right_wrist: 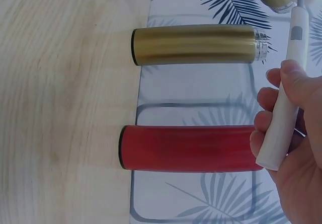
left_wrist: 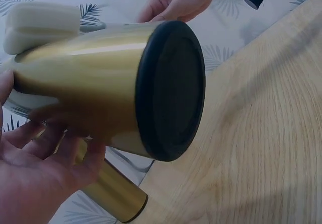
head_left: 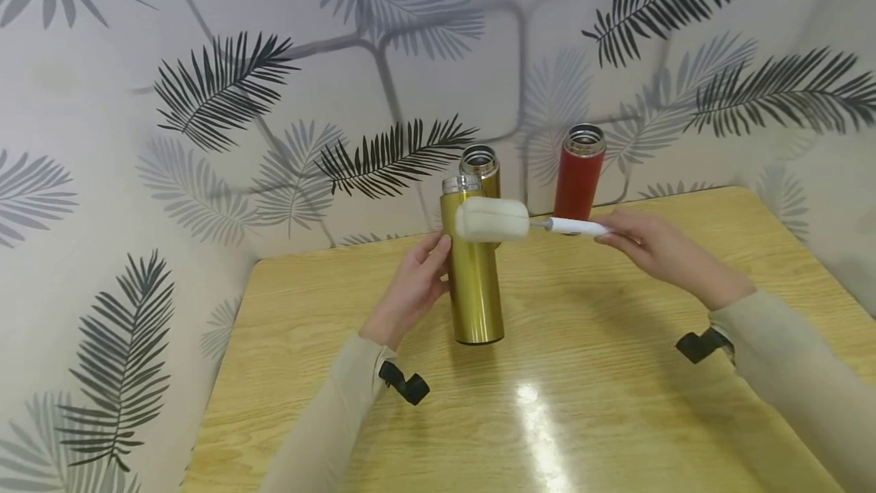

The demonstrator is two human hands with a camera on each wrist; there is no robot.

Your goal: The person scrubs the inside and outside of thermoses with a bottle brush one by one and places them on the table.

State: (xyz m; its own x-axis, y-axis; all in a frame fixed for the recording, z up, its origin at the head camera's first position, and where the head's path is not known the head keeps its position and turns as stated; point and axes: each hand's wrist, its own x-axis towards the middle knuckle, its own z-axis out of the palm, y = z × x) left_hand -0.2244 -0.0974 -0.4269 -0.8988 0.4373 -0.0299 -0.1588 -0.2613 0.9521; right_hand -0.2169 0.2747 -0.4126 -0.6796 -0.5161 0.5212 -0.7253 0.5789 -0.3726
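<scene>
Now, your gold bottle [head_left: 474,280] is up off the wooden table [head_left: 308,333], tipped a bit, in the middle of the head view. Your left hand [head_left: 417,276] has its fingers round it, but that smooth side could slip. Your right hand [head_left: 646,242] grips the white handle [head_left: 578,227] of the fat sponge [head_left: 491,220]. It shows lower than the bottle's top, so a crooked push could miss or jam. A wide swing could knock over the other gold bottle [head_left: 491,184] behind, or the red bottle [head_left: 577,182], right of the middle.
</scene>
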